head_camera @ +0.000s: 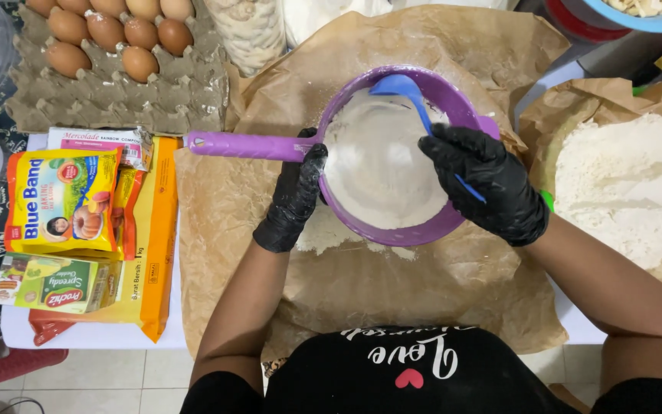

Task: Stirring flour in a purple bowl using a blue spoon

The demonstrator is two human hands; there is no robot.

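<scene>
A round purple sieve (pixel 453 100) full of white flour (pixel 377 165) sits over brown paper (pixel 224 207) in the middle of the table. My left hand (pixel 294 198), in a black glove, grips the sieve where its long purple handle (pixel 243 145) joins the rim. In its own black glove, my right hand (pixel 488 184) holds a blue plastic spoon (pixel 401 86) whose bowl rests at the far rim of the sieve. Some sifted flour (pixel 319 238) shows on the paper under the sieve's near edge.
A grey egg tray (pixel 170 92) with several brown eggs (pixel 105 31) lies at the back left. Yellow and orange packets (pixel 63 199) and a green box (pixel 51 284) are stacked at the left. A heap of flour (pixel 626 192) on brown paper sits at the right, and a blue bowl (pixel 645 19) at the back right.
</scene>
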